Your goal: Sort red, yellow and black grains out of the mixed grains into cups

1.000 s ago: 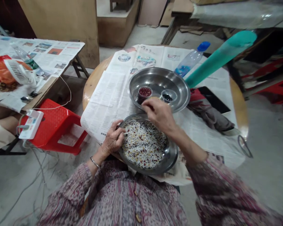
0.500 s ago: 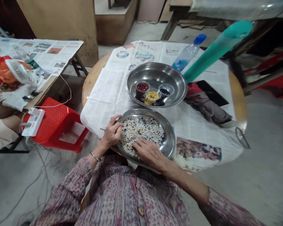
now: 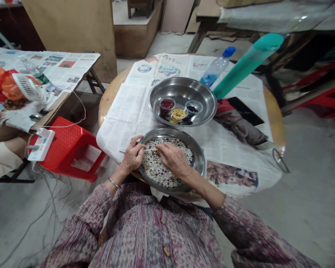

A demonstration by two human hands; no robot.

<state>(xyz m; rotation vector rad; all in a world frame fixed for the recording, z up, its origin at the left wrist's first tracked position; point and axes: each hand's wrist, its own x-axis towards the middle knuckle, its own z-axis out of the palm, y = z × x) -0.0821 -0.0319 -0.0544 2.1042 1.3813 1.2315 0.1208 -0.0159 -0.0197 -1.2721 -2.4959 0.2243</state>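
A round steel plate [image 3: 200, 160] at the table's near edge carries a layer of mixed white, dark, red and yellow grains [image 3: 156, 167]. My left hand [image 3: 131, 156] is closed on its left rim, fingers curled inward. Over the grains, my right hand [image 3: 173, 158] has its fingertips drawn together; whatever they pinch, if anything, cannot be made out. Just beyond stands a wide steel basin [image 3: 195, 87] holding three clear cups: one of red beans [image 3: 167, 104], one of yellow grains [image 3: 178, 113] and one of black beans [image 3: 192, 109].
Newspaper [image 3: 123, 115] covers the round table. Behind the basin are a water bottle [image 3: 214, 69] and a green tube [image 3: 248, 65]; a grey-red cloth bundle [image 3: 240, 126] and dark tablet [image 3: 245, 111] lie right. Left are a red stool [image 3: 69, 149], power strip [image 3: 41, 145] and small fan [image 3: 28, 87].
My right hand has moved away from me across the grains, from the plate's near part to its middle. My left hand stays at the rim. The view has shifted slightly.
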